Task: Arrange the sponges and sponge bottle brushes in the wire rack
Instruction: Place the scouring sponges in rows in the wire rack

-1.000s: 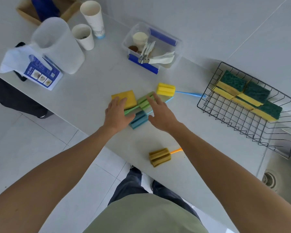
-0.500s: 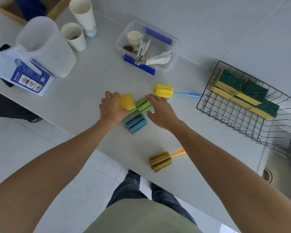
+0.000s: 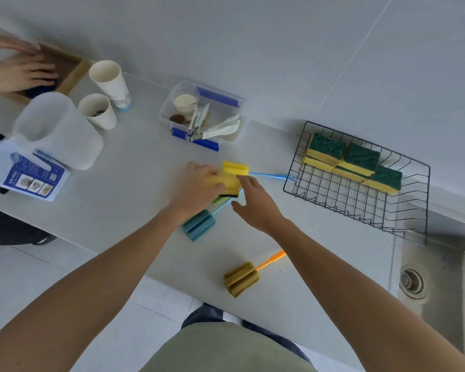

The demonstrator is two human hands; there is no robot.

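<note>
The grey countertop point(image 3: 124, 189) fills the frame, running to a steel sink point(image 3: 440, 285) at the right. On it, just left of that sink, sits the black wire rack point(image 3: 360, 208), with three yellow-and-green scouring sponges point(image 3: 355, 162) lined along its far side, green faces up and touching one another.

Left of centre a translucent plastic jug point(image 3: 57, 130) lies beside a blue-and-white printed packet point(image 3: 24, 175), two paper cups point(image 3: 108, 92) behind it. A clear plastic tub point(image 3: 226, 108) with blue clips holds cutlery and small bits. Far left, another person's hands point(image 3: 16, 65) rest in a wooden tray point(image 3: 73, 73).

Now the action: the left hand point(image 3: 196, 189) grips a yellow sponge point(image 3: 226, 182) with a dark scouring side underneath, fingers curled over it, lifted just above the counter. The right hand point(image 3: 255, 205) is loose and spread, fingertips touching that sponge's near edge, pinching nothing.

Just behind sits a yellow sponge bottle brush point(image 3: 235, 167), its blue handle pointing at the rack. A blue sponge bottle brush point(image 3: 199, 228) lies under the left wrist, with a green one point(image 3: 220, 200) barely peeking out beneath the held sponge. Nearest the counter edge, a mustard sponge bottle brush point(image 3: 240, 279) with an orange handle lies alone.
</note>
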